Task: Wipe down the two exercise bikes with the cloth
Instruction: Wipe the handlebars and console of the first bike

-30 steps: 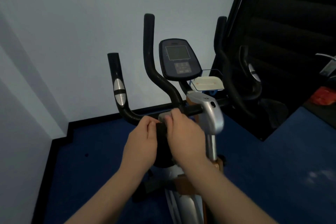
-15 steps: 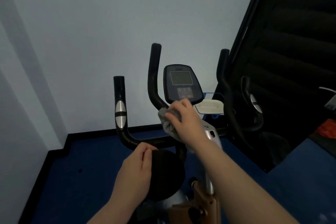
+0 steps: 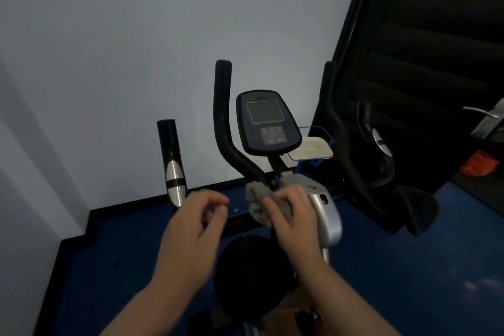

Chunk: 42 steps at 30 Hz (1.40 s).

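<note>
An exercise bike stands right in front of me, with black handlebars (image 3: 222, 117), a dark console (image 3: 267, 123) and a silver column head (image 3: 324, 210). My right hand (image 3: 291, 215) clutches a grey cloth (image 3: 257, 199) against the bar just below the console, beside the column head. My left hand (image 3: 196, 224) hovers over the crossbar left of the cloth, fingers curled and apart, holding nothing. The black round seat (image 3: 245, 275) lies below my hands. Only one bike is in sight.
A white wall runs behind the bike, with blue floor (image 3: 409, 267) around it. A white tray in a blue wire holder (image 3: 311, 148) sits right of the console. A dark panelled surface (image 3: 422, 49) rises at right, with an orange object (image 3: 480, 166) on the floor.
My right hand has dropped with the cloth from the console's lower edge to the bar beneath it. My left hand has lifted off the seat toward the crossbar.
</note>
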### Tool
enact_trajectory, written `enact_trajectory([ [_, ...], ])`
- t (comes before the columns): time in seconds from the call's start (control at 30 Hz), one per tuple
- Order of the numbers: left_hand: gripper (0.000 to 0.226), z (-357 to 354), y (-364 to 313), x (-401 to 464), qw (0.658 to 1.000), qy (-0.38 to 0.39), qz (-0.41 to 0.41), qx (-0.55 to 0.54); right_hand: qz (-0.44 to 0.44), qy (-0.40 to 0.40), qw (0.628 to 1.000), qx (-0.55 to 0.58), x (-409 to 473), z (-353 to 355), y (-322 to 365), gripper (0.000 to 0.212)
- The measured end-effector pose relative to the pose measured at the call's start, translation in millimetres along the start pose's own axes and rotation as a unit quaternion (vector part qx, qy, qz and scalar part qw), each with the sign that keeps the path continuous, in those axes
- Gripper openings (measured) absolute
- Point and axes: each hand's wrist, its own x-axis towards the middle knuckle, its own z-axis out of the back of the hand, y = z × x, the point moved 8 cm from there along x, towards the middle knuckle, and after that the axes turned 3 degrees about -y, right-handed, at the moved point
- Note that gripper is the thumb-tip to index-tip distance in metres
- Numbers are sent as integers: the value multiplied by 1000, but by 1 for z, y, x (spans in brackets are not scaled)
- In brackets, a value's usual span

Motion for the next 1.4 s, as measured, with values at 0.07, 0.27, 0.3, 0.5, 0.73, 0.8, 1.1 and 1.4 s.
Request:
enact_trajectory([
  [0.07,19,20,-2,21,999,-46,-24,-3,-9,-21,999,34,-37,6,-14,18],
  [0.27,18,60,-16,91,977,-132,-140,87,23,20,999,-43,22,-4,-2,19],
  [0.3,18,61,-18,102,969,-143,-159,124,18,25,999,-41,44,-10,5,19],
  [0.5,26,51,12,154,957,-124,-145,217,17,-98,988,-122,26,14,1,21],
  [0.73,14,36,46,145,981,-148,-57,115,25,18,993,-115,30,-20,3,17],
  [0.8,13,37,46,146,979,-150,-61,120,47,47,991,-120,56,-34,13,15],
  [1.1,14,37,45,147,978,-157,-68,122,-30,-56,995,-79,14,0,-9,18],
  [1.4,14,38,44,147,978,-159,-63,123,42,17,998,-32,68,-16,16,17],
])
